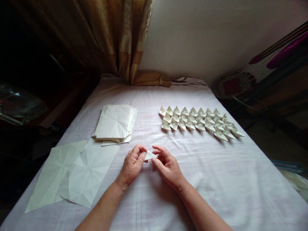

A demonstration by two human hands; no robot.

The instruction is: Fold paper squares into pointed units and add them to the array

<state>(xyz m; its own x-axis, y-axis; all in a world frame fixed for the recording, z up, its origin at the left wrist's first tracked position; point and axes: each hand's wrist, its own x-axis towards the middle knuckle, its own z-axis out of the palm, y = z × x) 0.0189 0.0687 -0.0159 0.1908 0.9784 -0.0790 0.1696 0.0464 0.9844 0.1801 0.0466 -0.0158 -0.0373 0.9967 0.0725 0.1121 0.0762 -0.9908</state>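
Between my two hands is a small piece of white folded paper (150, 155), pointed at its right end. My left hand (134, 162) pinches its left side between thumb and fingers. At the right tip, the thumb and curled fingers of my right hand (167, 163) close on the paper. To the right, beyond my hands, several folded paper boats (192, 119) stand in close rows. A stack of creased paper sheets (114, 122) lies past my left hand. Nearer on the left, loose creased sheets (88, 175) overlap one another.
A pale bedsheet (228, 179) with soft wrinkles covers the surface. At its far edge hangs a gold-brown curtain (130, 41) against a plain wall (192, 38). Dark furniture and a clear plastic-looking object (21, 104) are on the left. A round patterned item (237, 85) stands at the right.
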